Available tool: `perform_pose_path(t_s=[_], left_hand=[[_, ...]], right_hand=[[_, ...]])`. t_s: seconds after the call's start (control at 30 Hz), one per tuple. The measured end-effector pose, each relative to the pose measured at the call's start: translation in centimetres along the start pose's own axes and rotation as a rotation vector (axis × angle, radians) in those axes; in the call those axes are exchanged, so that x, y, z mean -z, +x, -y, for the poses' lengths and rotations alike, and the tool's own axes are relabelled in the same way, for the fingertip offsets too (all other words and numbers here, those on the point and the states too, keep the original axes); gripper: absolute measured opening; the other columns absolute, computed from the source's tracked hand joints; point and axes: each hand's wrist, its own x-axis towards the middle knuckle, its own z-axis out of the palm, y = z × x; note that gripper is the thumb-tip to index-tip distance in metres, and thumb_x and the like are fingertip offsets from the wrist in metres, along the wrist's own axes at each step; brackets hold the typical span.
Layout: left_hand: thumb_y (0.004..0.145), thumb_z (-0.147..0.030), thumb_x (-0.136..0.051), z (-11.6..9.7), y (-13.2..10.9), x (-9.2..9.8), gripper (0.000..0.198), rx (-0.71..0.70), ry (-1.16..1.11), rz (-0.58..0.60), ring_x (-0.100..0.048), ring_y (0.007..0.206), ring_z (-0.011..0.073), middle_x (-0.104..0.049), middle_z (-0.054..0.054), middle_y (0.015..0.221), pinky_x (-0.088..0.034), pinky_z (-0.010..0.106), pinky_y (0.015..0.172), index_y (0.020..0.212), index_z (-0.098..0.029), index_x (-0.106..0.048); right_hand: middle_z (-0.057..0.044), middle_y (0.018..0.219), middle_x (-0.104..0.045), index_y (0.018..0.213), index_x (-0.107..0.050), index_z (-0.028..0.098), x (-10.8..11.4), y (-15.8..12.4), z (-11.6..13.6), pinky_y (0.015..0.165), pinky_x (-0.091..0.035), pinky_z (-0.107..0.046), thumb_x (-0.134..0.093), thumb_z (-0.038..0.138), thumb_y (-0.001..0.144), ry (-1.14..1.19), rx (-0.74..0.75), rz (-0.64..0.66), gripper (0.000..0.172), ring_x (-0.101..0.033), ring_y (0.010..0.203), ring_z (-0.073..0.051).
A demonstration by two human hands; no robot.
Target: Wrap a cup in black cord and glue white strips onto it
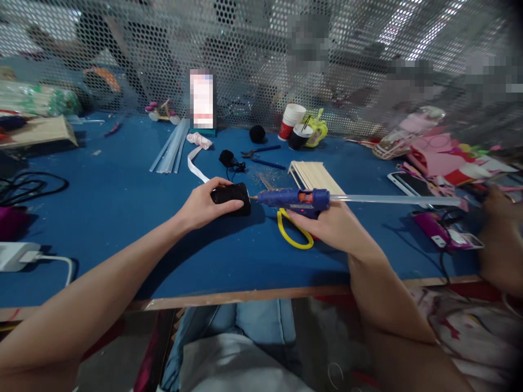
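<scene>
A blue table [110, 218] crosses the frame beneath a perforated metal screen [155, 60]. At lower left, a white adapter [16, 256] is cut off by the frame. Left of centre, clear glue sticks [171, 148] lie spread; at centre, my left grip [200, 204] is clamped on a black cylinder [237, 198], partly covering it. Right of it, my right grip [335, 224] holds a blue glue gun [286, 197], nozzle [254, 197] at the cylinder's end, contact hard to make out, wooden slats [312, 171] behind. At far right, a co-worker's arm [496, 250] blurs.
</scene>
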Motion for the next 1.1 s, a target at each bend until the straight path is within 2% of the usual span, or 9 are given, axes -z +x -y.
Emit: perform_pose_path(t_s=[0.27, 0.43, 0.6, 0.77, 0.9, 1.0, 1.1], left_hand=[[0.065, -0.057, -0.065, 0.0, 0.0, 0.0, 0.056, -0.017, 0.007, -0.010, -0.057, 0.076, 0.0176, -0.064, 0.004, 0.089, -0.043, 0.028, 0.067, 0.104, -0.017, -0.058], [0.065, -0.056, -0.066, -0.1, -0.1, 0.1, 0.056, -0.056, 0.026, -0.020, -0.057, 0.077, 0.0175, -0.063, 0.004, 0.091, -0.043, 0.028, 0.067, 0.104, -0.017, -0.058], [0.066, -0.055, -0.066, -0.2, -0.2, 0.0, 0.055, -0.063, 0.033, -0.018, -0.057, 0.077, 0.0169, -0.063, 0.004, 0.090, -0.042, 0.027, 0.066, 0.104, -0.017, -0.058], [0.066, -0.056, -0.066, -0.1, -0.2, -0.1, 0.055, -0.082, 0.046, -0.017, -0.057, 0.079, 0.0180, -0.063, 0.004, 0.091, -0.043, 0.027, 0.067, 0.105, -0.018, -0.058], [0.065, -0.056, -0.066, -0.1, -0.3, -0.2, 0.055, -0.106, 0.066, -0.027, -0.057, 0.076, 0.0170, -0.063, 0.003, 0.088, -0.043, 0.027, 0.065, 0.104, -0.018, -0.058], [0.065, -0.055, -0.066, -0.2, -0.4, -0.2, 0.054, -0.121, 0.083, -0.033, -0.056, 0.074, 0.0160, -0.062, 0.003, 0.087, -0.042, 0.026, 0.064, 0.103, -0.018, -0.058], [0.065, -0.055, -0.067, -0.3, -0.4, -0.2, 0.054, -0.124, 0.090, -0.033, -0.055, 0.072, 0.0153, -0.062, 0.003, 0.086, -0.042, 0.025, 0.062, 0.103, -0.018, -0.058]], right_hand=[[-0.006, 0.062, -0.064, 0.089, -0.072, 0.020, 0.1, 0.1, 0.1, 0.051, -0.033, -0.029, -0.035, 0.015, 0.089, -0.065, 0.030, -0.022, 0.037, -0.054, 0.058, -0.017], [-0.006, 0.061, -0.062, 0.087, -0.072, 0.017, -0.5, 0.0, 0.1, 0.050, -0.034, -0.029, -0.037, 0.024, 0.090, 0.005, -0.048, -0.044, 0.035, -0.052, 0.055, -0.018], [-0.008, 0.072, -0.066, 0.089, -0.071, 0.019, -0.7, -0.1, -0.1, 0.056, -0.040, -0.031, -0.043, 0.027, 0.088, 0.119, -0.137, -0.050, 0.029, -0.058, 0.065, -0.021], [-0.005, 0.058, -0.061, 0.088, -0.071, 0.018, -0.1, 0.3, 0.3, 0.052, -0.041, -0.029, -0.040, 0.029, 0.089, 0.213, -0.189, -0.028, 0.032, -0.057, 0.057, -0.018], [-0.008, 0.072, -0.068, 0.082, -0.068, 0.017, -0.1, 0.9, 0.9, 0.062, -0.049, -0.031, -0.046, 0.029, 0.087, 0.287, -0.312, -0.101, 0.026, -0.063, 0.068, -0.020], [-0.009, 0.079, -0.069, 0.082, -0.067, 0.017, -0.2, 1.2, 1.2, 0.067, -0.051, -0.033, -0.048, 0.028, 0.086, 0.313, -0.307, -0.122, 0.023, -0.065, 0.074, -0.022], [-0.010, 0.077, -0.069, 0.081, -0.067, 0.016, -0.2, 1.1, 1.1, 0.067, -0.050, -0.033, -0.047, 0.028, 0.086, 0.307, -0.304, -0.125, 0.024, -0.065, 0.073, -0.022]])
